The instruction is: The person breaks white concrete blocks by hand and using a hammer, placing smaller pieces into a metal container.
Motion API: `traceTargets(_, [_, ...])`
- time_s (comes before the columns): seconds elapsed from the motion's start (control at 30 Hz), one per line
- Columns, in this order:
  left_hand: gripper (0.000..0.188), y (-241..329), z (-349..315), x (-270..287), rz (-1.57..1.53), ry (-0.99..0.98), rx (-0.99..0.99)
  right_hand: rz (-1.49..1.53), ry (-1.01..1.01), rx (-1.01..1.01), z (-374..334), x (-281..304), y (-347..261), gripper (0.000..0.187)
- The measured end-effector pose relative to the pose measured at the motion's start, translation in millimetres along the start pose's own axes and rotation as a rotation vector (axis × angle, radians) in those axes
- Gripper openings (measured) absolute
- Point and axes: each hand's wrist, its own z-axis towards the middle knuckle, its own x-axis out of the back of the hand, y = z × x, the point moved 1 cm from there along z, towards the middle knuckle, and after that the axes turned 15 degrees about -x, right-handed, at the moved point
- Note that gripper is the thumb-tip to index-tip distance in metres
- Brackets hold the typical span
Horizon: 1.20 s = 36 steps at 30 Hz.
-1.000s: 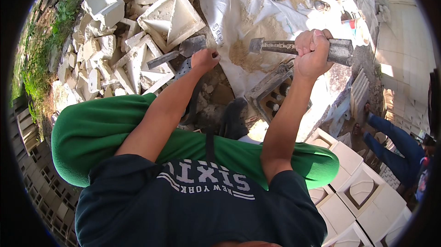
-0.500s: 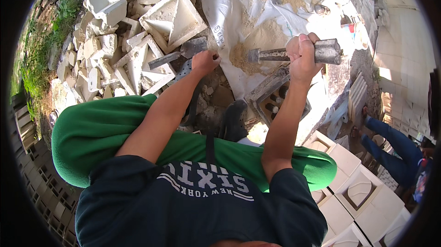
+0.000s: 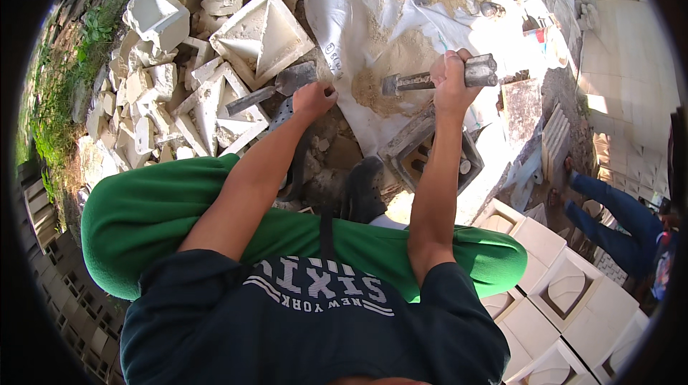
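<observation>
- a short metal hammer is held in the right hand, raised in front of the body; the fingers are wrapped tight around the handle, with a blocky end sticking out to the right of the fist and a longer dusty stretch to the left of it.
- the hammer is judged heavy and rigid, its grey crusted surface rough rather than slippery; a full closed fist near the blocky end looks the sound place to hold it.
- a flat metal trowel is gripped by the left hand, fingers curled shut on its handle; the blade lies to the left of that grip, across a broken white moulded block.
- the trowel is judged stiff and fairly light, best taken by the handle, away from the thin blade.
- the white blocks are judged brittle, as many lie cracked in a rubble heap beyond the left grip.
- below the right fist a grey square mould sits on the ground, near a dark shoe.
- both forearms are stretched forward over green-clad knees, the right elbow bent upward, the left arm angled lower.
</observation>
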Motion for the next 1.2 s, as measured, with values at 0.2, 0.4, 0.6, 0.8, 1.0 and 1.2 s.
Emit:
traceTargets(0.2, [0.029, 11, 2, 13, 0.004, -0.031, 0.049, 0.143, -0.107, 0.099, -12, -1, -34, 0.029])
traceTargets(0.4, [0.037, 9, 2, 4, -0.003, 0.082, 0.027, -0.022, 0.105, 0.114, 29, 5, 68, 0.020])
traceTargets(0.6, [0.038, 3, 8, 1, -0.015, 0.150, -0.009, -0.099, 0.120, 0.105, 17, 6, 22, 0.022])
traceTargets(0.8, [0.037, 9, 8, 3, 0.003, 0.180, -0.081, -0.133, -0.062, 0.115, 7, 17, -22, 0.027])
traceTargets(1.0, [0.030, -3, 15, 41, 0.143, -0.189, -0.472, -0.264, -0.072, 0.086, 30, 21, 85, 0.025])
traceTargets(1.2, [0.031, 48, 83, 191, 0.571, -0.280, -0.691, -0.289, 0.119, -0.054, 6, 6, 24, 0.040])
